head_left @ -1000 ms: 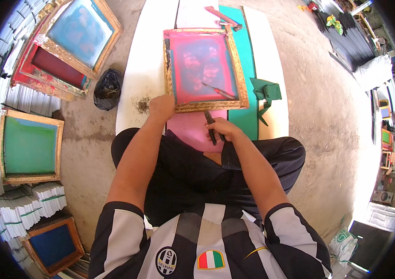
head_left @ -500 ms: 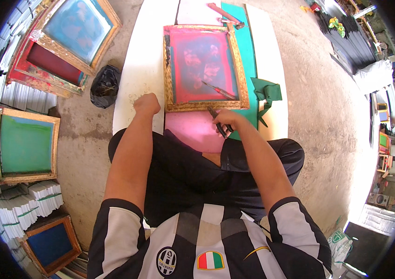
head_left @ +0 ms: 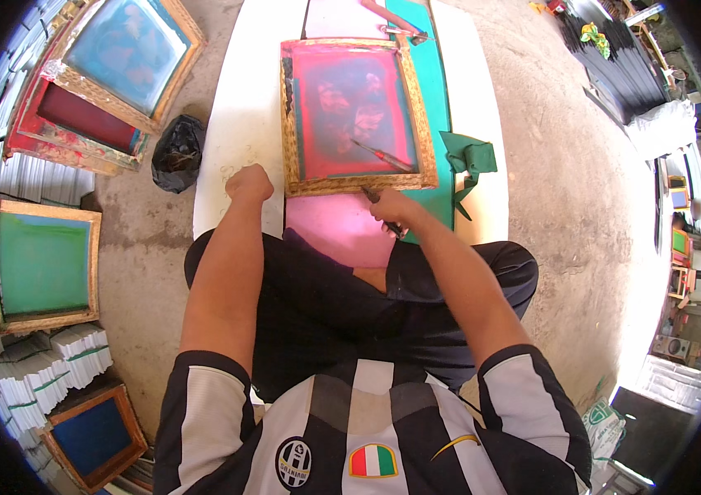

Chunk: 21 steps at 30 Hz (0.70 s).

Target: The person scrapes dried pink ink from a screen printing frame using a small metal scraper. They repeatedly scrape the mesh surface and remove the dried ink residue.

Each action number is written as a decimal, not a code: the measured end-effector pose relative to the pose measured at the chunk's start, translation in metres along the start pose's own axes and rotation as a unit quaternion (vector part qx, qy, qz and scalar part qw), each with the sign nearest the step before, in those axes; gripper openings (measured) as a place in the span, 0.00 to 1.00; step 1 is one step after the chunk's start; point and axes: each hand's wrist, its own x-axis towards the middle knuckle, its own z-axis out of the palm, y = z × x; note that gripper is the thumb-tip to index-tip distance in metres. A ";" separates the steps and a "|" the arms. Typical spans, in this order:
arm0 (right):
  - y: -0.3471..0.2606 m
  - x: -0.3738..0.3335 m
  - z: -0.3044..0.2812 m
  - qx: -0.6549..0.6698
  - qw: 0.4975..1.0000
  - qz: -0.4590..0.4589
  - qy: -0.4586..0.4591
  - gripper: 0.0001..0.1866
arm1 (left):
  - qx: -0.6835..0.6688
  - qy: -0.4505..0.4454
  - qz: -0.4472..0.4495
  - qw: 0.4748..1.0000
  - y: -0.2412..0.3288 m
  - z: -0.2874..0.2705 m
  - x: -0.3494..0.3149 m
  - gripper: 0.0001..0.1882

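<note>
A wooden screen-printing frame (head_left: 429, 140) with pink and blue mesh lies flat in front of me. My right hand (head_left: 396, 208) is closed round dark-handled pliers (head_left: 370, 195), whose jaws meet the frame's near edge. Over the white board (head_left: 239, 99), left of the frame, my left hand (head_left: 249, 183) is curled into a fist; anything inside it is hidden. Small bits lie on the board beside that fist. A screwdriver (head_left: 387, 157) with a red handle rests slantwise on the mesh.
A hammer (head_left: 387, 12) lies beyond the frame, and a dark green cloth (head_left: 470, 157) to its right. Left on the floor stand a black plastic bag (head_left: 177, 153), stacked frames (head_left: 61, 124), a green-mesh frame (head_left: 45, 264) and white paper stacks (head_left: 61, 359).
The pliers' handles have come closer together in my right hand, while the jaws stay at the frame's near edge. My left fist remains on the board. The whole view has shifted slightly.
</note>
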 end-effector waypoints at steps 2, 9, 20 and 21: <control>0.005 -0.002 0.015 0.029 0.998 -0.026 0.055 0.14 | 0.006 -0.002 0.001 1.000 0.000 0.000 0.001 0.17; 0.021 0.013 0.063 -0.074 0.956 -0.080 0.274 0.19 | 0.003 0.012 -0.012 1.000 0.002 -0.006 -0.002 0.17; 0.022 0.005 0.068 -0.024 0.967 -0.118 0.224 0.17 | -0.127 0.039 0.119 0.984 0.017 -0.004 -0.015 0.23; 0.017 -0.001 0.067 0.031 0.979 -0.119 0.160 0.16 | -0.124 0.038 0.205 0.970 0.019 0.003 -0.011 0.22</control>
